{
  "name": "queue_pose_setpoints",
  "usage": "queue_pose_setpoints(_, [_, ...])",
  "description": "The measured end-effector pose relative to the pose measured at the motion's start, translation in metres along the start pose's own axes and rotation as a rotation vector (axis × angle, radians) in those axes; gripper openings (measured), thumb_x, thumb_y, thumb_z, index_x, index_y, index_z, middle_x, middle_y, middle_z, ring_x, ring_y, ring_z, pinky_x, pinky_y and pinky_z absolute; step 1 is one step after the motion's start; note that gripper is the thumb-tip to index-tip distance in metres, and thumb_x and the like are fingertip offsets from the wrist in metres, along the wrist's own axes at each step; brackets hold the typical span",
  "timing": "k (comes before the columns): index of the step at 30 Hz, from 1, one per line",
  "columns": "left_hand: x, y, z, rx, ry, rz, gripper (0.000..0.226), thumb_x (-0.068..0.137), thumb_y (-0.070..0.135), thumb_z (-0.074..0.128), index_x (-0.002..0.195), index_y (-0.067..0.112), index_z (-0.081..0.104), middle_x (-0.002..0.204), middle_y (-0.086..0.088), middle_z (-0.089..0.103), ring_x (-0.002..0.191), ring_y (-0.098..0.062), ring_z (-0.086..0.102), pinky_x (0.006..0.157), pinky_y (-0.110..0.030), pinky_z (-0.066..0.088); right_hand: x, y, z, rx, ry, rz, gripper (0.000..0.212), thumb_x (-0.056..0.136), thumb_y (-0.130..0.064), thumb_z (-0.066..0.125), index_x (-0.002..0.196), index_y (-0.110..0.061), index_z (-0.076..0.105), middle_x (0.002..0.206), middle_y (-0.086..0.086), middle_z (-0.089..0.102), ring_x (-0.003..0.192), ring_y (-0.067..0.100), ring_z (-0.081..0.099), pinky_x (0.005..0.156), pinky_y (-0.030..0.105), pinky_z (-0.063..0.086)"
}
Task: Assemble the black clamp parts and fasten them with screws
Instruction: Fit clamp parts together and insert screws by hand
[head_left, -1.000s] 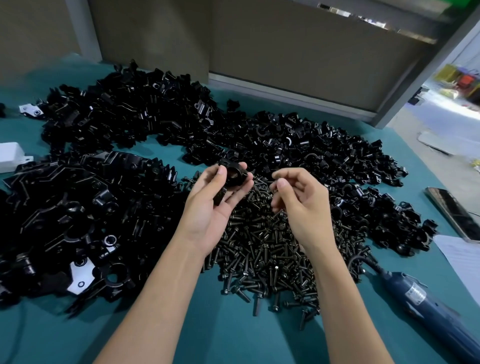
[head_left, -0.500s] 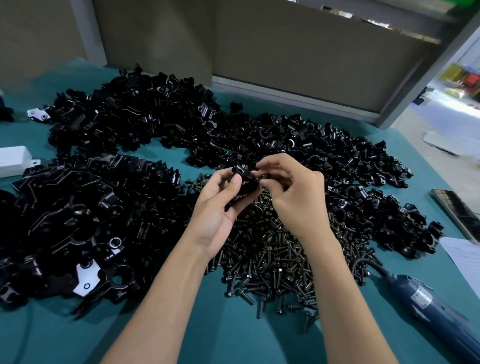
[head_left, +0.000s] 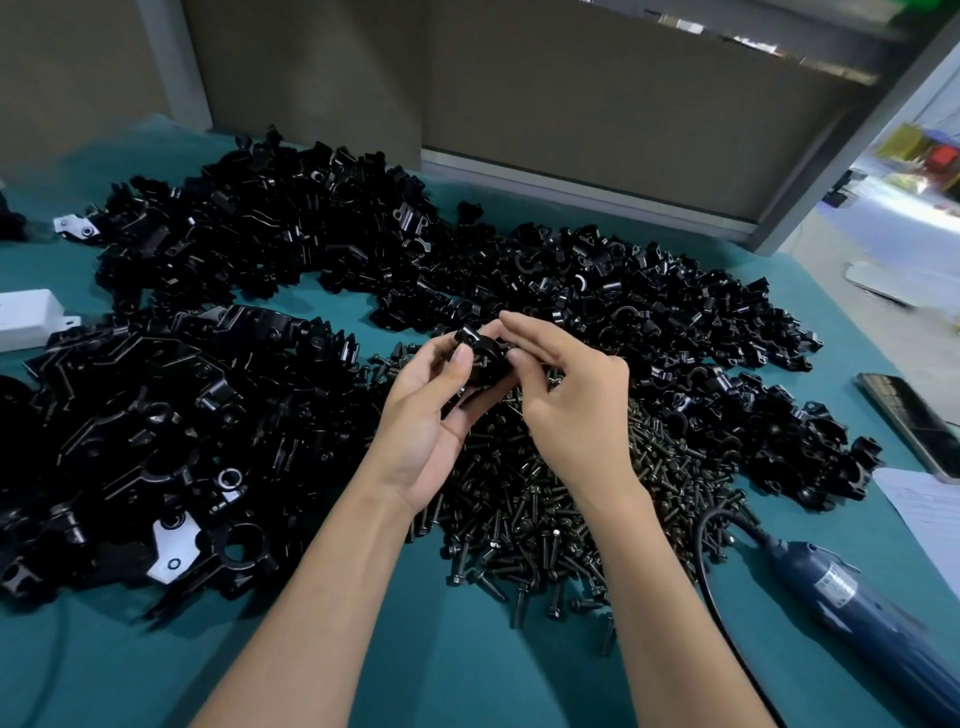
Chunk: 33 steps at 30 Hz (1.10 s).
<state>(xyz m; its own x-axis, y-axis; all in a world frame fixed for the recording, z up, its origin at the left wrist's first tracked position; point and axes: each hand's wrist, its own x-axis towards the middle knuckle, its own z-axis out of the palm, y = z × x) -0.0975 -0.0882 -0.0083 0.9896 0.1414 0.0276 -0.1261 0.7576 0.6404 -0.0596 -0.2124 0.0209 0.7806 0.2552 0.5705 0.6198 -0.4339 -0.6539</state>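
- While the left hand curls its grip round the black clamp, steady its hole.
- The right hand pinches its edge; whether it also holds a screw is hidden.

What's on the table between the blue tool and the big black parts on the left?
A big loose heap of dark screws fills that stretch; the head view shows it.

Two bare arms show, the left arm and the right arm, both slim. The left hand and right hand have long, thin fingers with short, plain nails.
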Motion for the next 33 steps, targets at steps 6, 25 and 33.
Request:
queue_pose_setpoints(6, [-0.001, 0.001, 0.003, -0.008, -0.045, 0.017, 0.042, 0.097, 0.018, 0.050, 0.132, -0.005, 0.050, 0.136, -0.014, 0.063, 0.123, -0.026, 0.062, 0.094, -0.030, 0.055, -0.007, -0.005, -0.019, 0.079, -0.074, 0.136, 0.038, 0.093, -0.014, 0.068, 0.129, -0.022, 0.061, 0.119, -0.017, 0.067, 0.108, -0.003, 0.064, 0.096, 0.019, 0.050])
queue_pose_setpoints(25, [0.003, -0.001, 0.000, -0.074, 0.043, 0.026, 0.046, 0.090, 0.018, 0.056, 0.128, -0.008, 0.050, 0.121, -0.017, 0.069, 0.107, -0.029, 0.069, 0.093, -0.036, 0.057, -0.031, -0.020, -0.030, -0.255, -0.410, 0.262, 0.023, 0.088, -0.013, 0.070, 0.104, -0.029, 0.076, 0.074, -0.016, 0.065, 0.068, -0.002, 0.061, 0.065, 0.014, 0.052])
queue_pose_setpoints(33, [0.004, -0.004, -0.002, 0.028, 0.020, -0.001, 0.036, 0.095, 0.016, 0.056, 0.125, -0.003, 0.055, 0.119, -0.013, 0.070, 0.107, -0.025, 0.070, 0.090, -0.030, 0.057, 0.020, -0.016, -0.016, 0.171, 0.045, 0.101, 0.015, 0.086, -0.002, 0.074, 0.098, -0.012, 0.074, 0.087, -0.012, 0.072, 0.079, -0.002, 0.069, 0.075, 0.014, 0.053])
